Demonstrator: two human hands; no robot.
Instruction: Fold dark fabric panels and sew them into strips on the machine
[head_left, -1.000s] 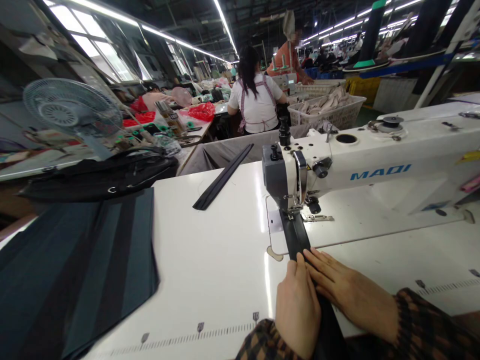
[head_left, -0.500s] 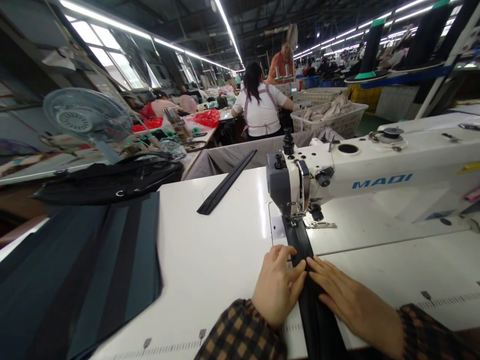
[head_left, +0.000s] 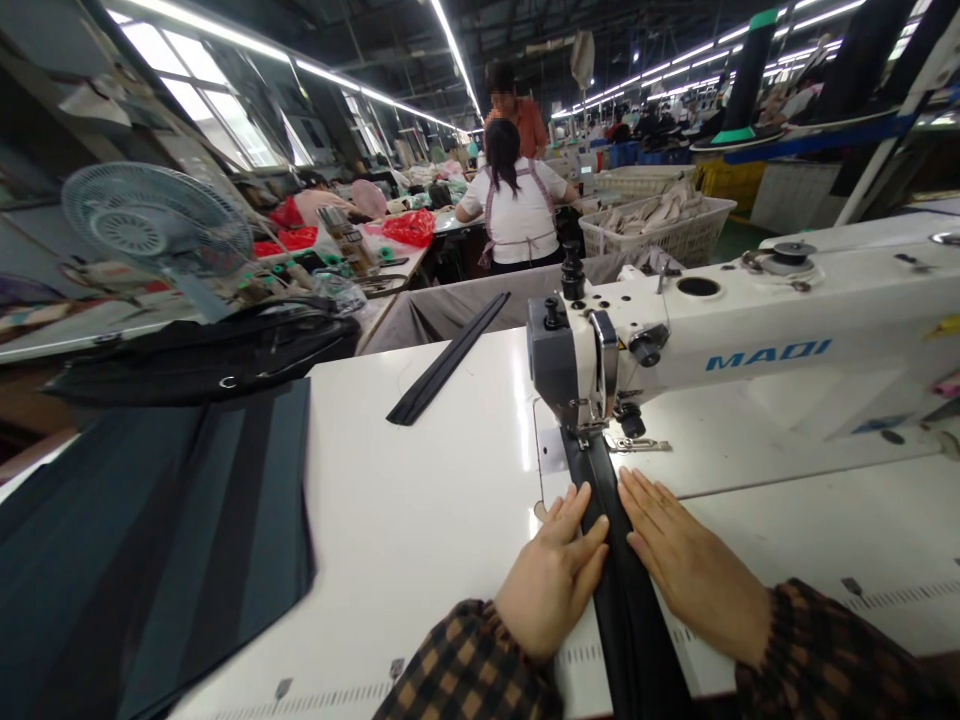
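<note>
Strip (head_left: pixel 628 600): black, running under the machine (head_left: pixel 750 310) foot (head_left: pixel 585 440). Left hand (head_left: pixel 551 578): half-curled, thumb and forefinger apart, resting on strip. Right hand (head_left: pixel 694 565): flat, clasping nothing, fingertips at strip's right edge; contact hard to judge. Advisable: light, even guidance, strip straight, fingers clear of foot.

Garment or textile sewing workshop, factory-floor type. Foreground: an industrial sewing machine (head_left: pixel 772 325), lettered MAQI, is set in a white worktable (head_left: pixel 420 500) with a black strip (head_left: pixel 626 600) under its needle area. Upper right: large thread cones (head_left: pixel 750 75). Middle distance: a person in a white top and apron (head_left: pixel 521 215) occupies another workstation, near a plastic basket (head_left: pixel 690 235) heaped with beige pieces. Background: long strip lights (head_left: pixel 456 55) recede beneath a dark roof; windows (head_left: pixel 202 100) line the left side.
</note>
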